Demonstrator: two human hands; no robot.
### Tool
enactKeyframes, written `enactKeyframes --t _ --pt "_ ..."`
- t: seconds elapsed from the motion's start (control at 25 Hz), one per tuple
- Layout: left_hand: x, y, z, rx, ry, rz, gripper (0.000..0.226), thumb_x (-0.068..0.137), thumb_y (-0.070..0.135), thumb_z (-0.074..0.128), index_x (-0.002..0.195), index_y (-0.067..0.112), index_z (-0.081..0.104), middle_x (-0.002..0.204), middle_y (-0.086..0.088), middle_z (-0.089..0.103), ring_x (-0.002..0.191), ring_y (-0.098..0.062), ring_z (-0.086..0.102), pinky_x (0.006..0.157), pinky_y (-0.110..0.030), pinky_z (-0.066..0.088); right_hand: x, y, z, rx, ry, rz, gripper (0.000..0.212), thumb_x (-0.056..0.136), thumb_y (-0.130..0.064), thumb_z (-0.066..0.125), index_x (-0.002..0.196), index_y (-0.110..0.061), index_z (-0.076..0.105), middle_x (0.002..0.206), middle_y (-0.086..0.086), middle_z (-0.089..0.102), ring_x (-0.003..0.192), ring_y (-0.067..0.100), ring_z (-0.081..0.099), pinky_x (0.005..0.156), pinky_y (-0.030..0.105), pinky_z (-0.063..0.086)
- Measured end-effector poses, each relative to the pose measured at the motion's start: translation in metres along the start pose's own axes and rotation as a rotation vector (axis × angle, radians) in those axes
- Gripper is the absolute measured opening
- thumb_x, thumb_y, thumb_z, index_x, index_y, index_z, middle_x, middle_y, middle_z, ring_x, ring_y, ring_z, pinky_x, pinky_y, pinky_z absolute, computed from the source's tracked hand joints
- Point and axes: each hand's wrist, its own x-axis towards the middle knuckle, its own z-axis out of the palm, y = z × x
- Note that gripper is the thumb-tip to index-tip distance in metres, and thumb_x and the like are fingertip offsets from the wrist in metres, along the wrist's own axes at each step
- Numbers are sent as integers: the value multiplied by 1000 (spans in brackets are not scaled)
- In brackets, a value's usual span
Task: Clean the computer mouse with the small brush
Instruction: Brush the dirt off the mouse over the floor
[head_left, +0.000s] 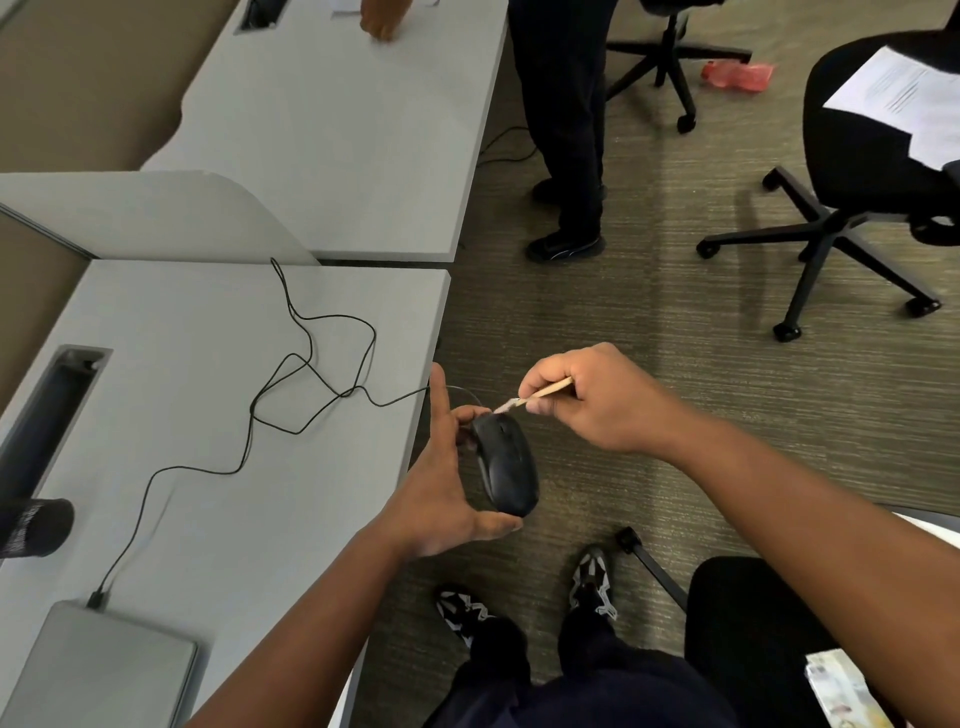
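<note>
A black wired computer mouse (506, 467) is held in the air just off the desk's right edge, top side up. My left hand (441, 488) grips it from the left, thumb under its rear and fingers at its front. My right hand (587, 400) pinches a small brush with a pale wooden handle (545, 392). The light bristles touch the mouse's front end near the scroll wheel. The mouse's thin black cable (311, 364) loops across the grey desk (208, 467) to a plug beside a closed grey laptop (98, 670).
A dark cylinder (31, 527) lies at the desk's left edge, near a cable slot (52, 410). Another person stands by the far desk (566, 130). Black office chairs (857, 208) stand on the carpet to the right, one with papers. My feet are below.
</note>
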Motion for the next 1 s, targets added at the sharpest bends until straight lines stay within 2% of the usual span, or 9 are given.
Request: enactKeyframes --t 0.08,0.16,0.28,0.36,0.44,0.56,0.68,0.8,1.0 --pt "-1 1 -1 9 0 -10 174 57 42 104 149 64 -42 158 11 45 139 -15 53 117 -53 49 -2 -1 -1 80 11 -8 12 96 -24 75 91 -35 75 79 -8 74 71 5 65 65 28 52" --pt "-2 2 -1 34 -6 -18 174 58 42 104 149 63 -43 157 15 44 140 -12 50 119 -55 45 -4 -7 2 204 -37 -24 8 96 -28 75 95 -35 77 86 -4 76 79 12 70 70 30 57" --pt "-2 3 0 93 2 -13 174 56 51 101 151 58 -44 147 29 39 130 14 40 118 -50 37 -5 -10 12 178 -69 -31 8 96 -28 74 96 -35 77 90 -3 78 86 18 73 78 41 61" --pt "-3 3 1 115 18 -2 173 53 57 98 152 57 -44 141 34 39 125 29 30 115 -44 31 -4 -7 13 150 -15 -14 10 96 -27 73 93 -35 77 81 -9 76 72 7 69 65 29 57" --pt "-3 2 3 121 30 -3 174 52 58 98 153 55 -44 143 31 43 129 18 36 113 -41 28 -4 -5 11 124 23 11 11 94 -26 72 89 -34 76 70 -8 73 56 1 58 52 21 47" --pt "-3 0 6 108 24 -16 175 53 56 101 153 56 -43 153 17 46 135 -10 43 111 -40 29 -5 -3 10 88 60 43 17 92 -20 70 82 -34 74 64 -6 70 47 1 52 46 22 43" --pt "-4 1 6 114 28 -13 175 53 57 100 153 56 -43 155 16 45 136 -10 42 113 -43 29 -6 -7 10 138 98 26 17 89 -19 69 81 -33 74 58 -7 66 45 2 50 45 16 39" --pt "-6 3 5 117 32 -17 174 53 57 99 152 57 -43 158 16 43 133 -7 37 115 -47 31 -8 -11 11 246 28 13 12 89 -23 71 84 -32 75 58 -12 65 48 0 51 47 15 40" --pt "-9 5 4 140 39 -3 169 54 56 99 150 65 -40 165 13 38 139 -15 42 116 -52 36 -6 -5 11 165 75 75 19 90 -17 69 80 -32 75 54 -10 63 44 1 48 46 19 39"
